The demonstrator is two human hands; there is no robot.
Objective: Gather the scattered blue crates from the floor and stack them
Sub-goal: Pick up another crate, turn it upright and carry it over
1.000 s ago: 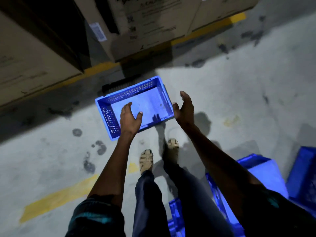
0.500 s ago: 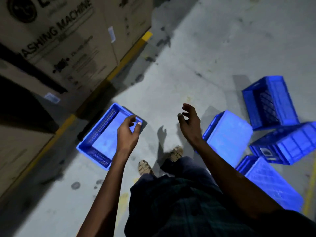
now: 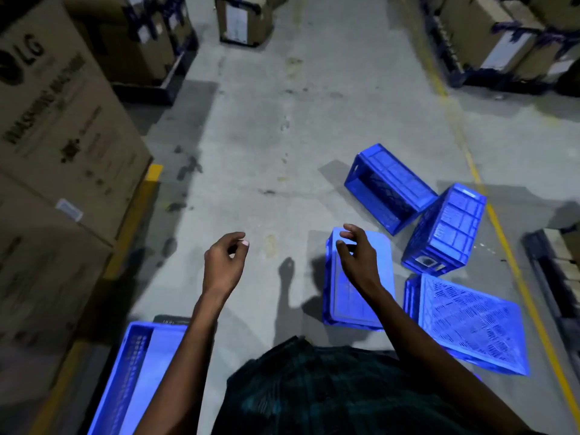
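Observation:
An upright blue crate (image 3: 135, 372) sits on the floor at the lower left, open side up. To the right lie several more blue crates: an overturned one (image 3: 351, 296) under my right arm, a flat overturned one (image 3: 470, 324) with a slotted base, one on its side (image 3: 389, 186), and one tipped on end (image 3: 445, 230). My left hand (image 3: 224, 262) hangs in the air above bare floor, fingers loosely curled, holding nothing. My right hand (image 3: 356, 255) hovers over the nearest overturned crate, fingers loosely curled and empty.
Large cardboard boxes (image 3: 59, 146) line the left side behind a yellow floor line (image 3: 135, 215). More boxes on pallets (image 3: 514, 42) stand at the back right, and one box (image 3: 241, 17) at the far end of the aisle. Another yellow line (image 3: 502, 233) runs along the right.
My view has swung right and up from the upright crate, which now lies at the lower left. Both hands have left that crate and moved toward the scattered crates on the right.

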